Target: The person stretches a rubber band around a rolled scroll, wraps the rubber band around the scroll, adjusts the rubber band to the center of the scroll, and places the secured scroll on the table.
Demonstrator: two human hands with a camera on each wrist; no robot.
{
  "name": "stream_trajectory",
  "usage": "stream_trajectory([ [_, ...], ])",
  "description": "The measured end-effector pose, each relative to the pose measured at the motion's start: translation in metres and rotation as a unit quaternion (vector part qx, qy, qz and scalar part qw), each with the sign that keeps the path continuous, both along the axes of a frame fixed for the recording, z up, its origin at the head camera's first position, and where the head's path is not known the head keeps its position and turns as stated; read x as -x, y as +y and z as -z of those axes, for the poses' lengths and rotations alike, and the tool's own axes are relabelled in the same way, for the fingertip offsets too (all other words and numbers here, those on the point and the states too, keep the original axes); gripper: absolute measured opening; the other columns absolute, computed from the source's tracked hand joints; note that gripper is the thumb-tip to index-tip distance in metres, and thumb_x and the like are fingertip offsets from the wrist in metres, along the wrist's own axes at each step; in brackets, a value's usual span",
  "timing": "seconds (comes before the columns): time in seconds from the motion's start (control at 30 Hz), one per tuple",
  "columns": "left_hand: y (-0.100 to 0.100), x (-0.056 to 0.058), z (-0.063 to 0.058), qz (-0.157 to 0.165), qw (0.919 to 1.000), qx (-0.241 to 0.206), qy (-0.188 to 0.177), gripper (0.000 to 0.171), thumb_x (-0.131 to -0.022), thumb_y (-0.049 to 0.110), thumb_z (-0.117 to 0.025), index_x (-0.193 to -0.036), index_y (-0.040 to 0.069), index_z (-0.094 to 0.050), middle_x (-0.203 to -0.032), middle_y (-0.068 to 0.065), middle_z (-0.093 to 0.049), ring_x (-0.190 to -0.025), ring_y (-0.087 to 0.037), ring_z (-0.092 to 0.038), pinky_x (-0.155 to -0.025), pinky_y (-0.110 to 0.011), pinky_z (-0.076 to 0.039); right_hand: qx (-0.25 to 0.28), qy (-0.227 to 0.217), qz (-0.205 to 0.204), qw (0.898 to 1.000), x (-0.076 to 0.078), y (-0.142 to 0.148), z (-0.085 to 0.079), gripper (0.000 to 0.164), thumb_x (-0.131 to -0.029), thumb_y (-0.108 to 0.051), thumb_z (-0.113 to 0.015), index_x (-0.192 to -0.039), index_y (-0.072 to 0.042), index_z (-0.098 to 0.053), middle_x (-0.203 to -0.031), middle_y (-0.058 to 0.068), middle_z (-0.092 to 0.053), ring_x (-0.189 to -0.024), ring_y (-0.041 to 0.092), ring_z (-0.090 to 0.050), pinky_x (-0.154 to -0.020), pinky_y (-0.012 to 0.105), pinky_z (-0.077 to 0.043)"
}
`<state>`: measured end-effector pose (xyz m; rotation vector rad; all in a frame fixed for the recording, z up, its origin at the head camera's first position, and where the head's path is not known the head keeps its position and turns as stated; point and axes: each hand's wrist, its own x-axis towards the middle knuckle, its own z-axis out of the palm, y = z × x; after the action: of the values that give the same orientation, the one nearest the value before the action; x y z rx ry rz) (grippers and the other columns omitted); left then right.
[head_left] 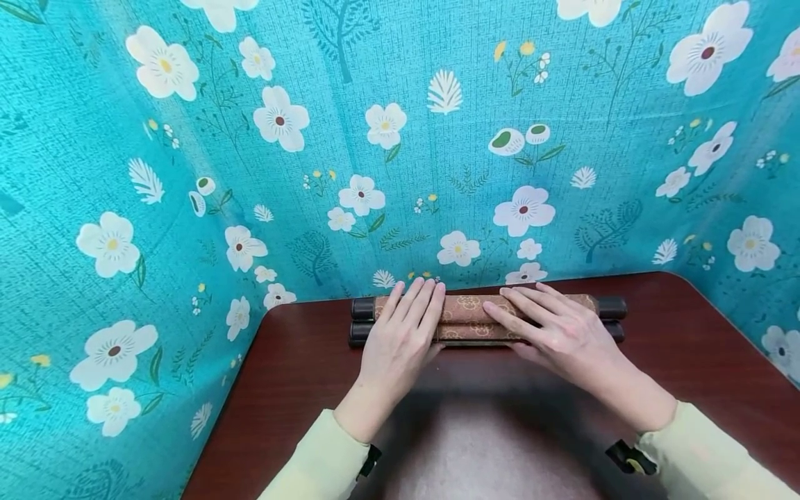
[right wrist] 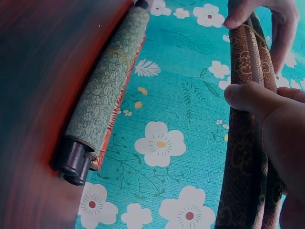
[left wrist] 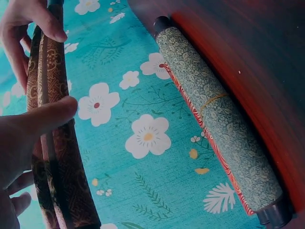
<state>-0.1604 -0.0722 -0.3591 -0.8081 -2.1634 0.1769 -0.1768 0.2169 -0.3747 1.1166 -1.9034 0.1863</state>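
Note:
In the head view, a brown patterned rolled scroll (head_left: 469, 310) with dark end knobs lies across the far part of the table. My left hand (head_left: 403, 344) grips its left half, fingers over the top and thumb on the near side. Toward the right end, my right hand (head_left: 565, 337) holds it the same way. Both wrist views show the brown scroll (left wrist: 57, 76) as two rolls side by side, with a thumb pressed on it. A grey-green scroll (right wrist: 107, 86), tied with a thin yellowish cord, lies apart from it; in the head view it is mostly hidden.
The dark red-brown table (head_left: 300, 368) has a rounded far edge. A turquoise flowered cloth (head_left: 412, 90) hangs behind it and along both sides. A pale, blurry reflection spreads over the tabletop between the forearms.

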Motion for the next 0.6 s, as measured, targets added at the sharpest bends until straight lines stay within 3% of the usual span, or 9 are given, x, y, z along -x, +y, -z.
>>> stream_trajectory([
  [0.23, -0.004, 0.003, 0.005, -0.005, 0.9999, 0.001, 0.015, 0.075, -0.078, 0.03, -0.095, -0.141, 0.002, -0.066, -0.138, -0.013, -0.071, -0.131, -0.025, -0.067, -0.121, -0.041, -0.044, -0.012, -0.01, -0.006, 1.0, 0.0, -0.002, -0.001, 0.051, -0.116, -0.04, -0.037, -0.147, -0.011, -0.066, -0.136, 0.02, -0.07, -0.113, 0.044, -0.07, -0.091, 0.065, -0.058],
  [0.37, -0.006, 0.006, 0.007, 0.005, 0.9998, -0.001, 0.017, 0.078, -0.075, 0.032, -0.098, -0.14, 0.002, -0.066, -0.137, -0.012, -0.072, -0.131, -0.025, -0.067, -0.12, -0.04, -0.045, -0.025, -0.031, 0.004, 0.999, -0.001, 0.0, -0.001, 0.053, -0.103, -0.032, -0.066, -0.151, -0.01, -0.062, -0.141, 0.02, -0.068, -0.119, 0.044, -0.068, -0.096, 0.065, -0.056],
  [0.47, -0.009, 0.007, 0.007, 0.012, 0.9998, -0.002, 0.015, 0.082, -0.073, 0.033, -0.1, -0.141, 0.003, -0.065, -0.137, -0.012, -0.072, -0.132, -0.026, -0.066, -0.121, -0.04, -0.044, -0.041, -0.054, 0.02, 0.997, -0.002, 0.004, 0.0, 0.081, -0.083, -0.025, -0.088, -0.156, -0.009, -0.056, -0.149, 0.019, -0.063, -0.126, 0.043, -0.064, -0.116, 0.06, -0.046],
  [0.5, -0.01, 0.007, 0.008, 0.014, 0.9998, -0.004, 0.015, 0.083, -0.072, 0.033, -0.1, -0.141, 0.003, -0.065, -0.137, -0.012, -0.072, -0.133, -0.026, -0.066, -0.121, -0.04, -0.044, -0.045, -0.059, 0.025, 0.997, -0.002, 0.006, 0.0, 0.086, -0.08, -0.025, -0.09, -0.157, -0.008, -0.055, -0.151, 0.019, -0.061, -0.129, 0.042, -0.063, -0.122, 0.056, -0.04],
  [0.6, -0.015, 0.008, 0.008, 0.02, 0.9996, -0.013, 0.014, 0.082, -0.072, 0.031, -0.1, -0.141, 0.003, -0.065, -0.137, -0.012, -0.072, -0.133, -0.027, -0.065, -0.121, -0.04, -0.043, -0.039, -0.06, 0.03, 0.997, -0.002, 0.012, 0.001, 0.068, -0.1, -0.034, -0.075, -0.157, -0.006, -0.053, -0.157, 0.019, -0.056, -0.137, 0.04, -0.059, -0.131, 0.047, -0.023],
])
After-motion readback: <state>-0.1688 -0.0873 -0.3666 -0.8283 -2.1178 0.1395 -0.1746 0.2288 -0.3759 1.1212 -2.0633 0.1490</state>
